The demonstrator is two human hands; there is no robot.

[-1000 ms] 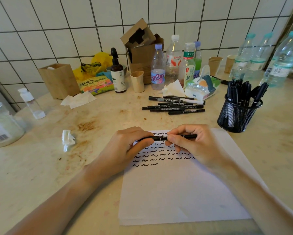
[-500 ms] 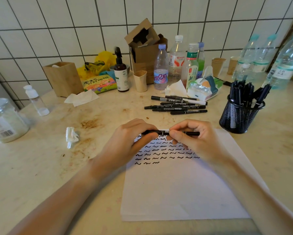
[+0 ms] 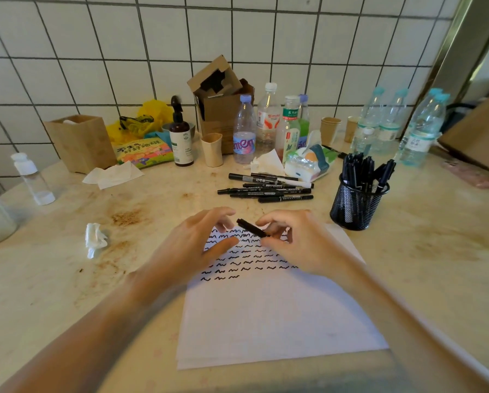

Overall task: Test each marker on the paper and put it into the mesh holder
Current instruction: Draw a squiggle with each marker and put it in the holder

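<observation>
Black marker [image 3: 251,228] pinched in the right hand [image 3: 300,245], fingers and thumb curled round its lower end. Long axis on a diagonal, free end pointing up and to the left, toward the left hand, lower end hidden under the right fingers. Held just above the top rows of squiggles on the paper [image 3: 266,313].

Left hand [image 3: 195,248] off the marker, fingers relaxed and loosely spread, holding nothing, thumb over the left ends of the squiggle rows.

Half a second ago: marker level and straight across, both hands gripping it, one at each end. Now: left grip gone, marker tilted, carried by the right hand alone.

Mesh holder [image 3: 356,202] to the right, near the paper's far right corner, already packed with upright markers. Loose pile of markers [image 3: 268,188] lying flat beyond the paper, long axes running left to right. Bare counter [image 3: 436,265] between the right hand and the holder. Bottles, cups and a tissue pack crowding the back by the tiled wall; crumpled tissue [image 3: 96,239] on the left, well apart from the paper. Near edge of the paper close to the counter's front edge.
</observation>
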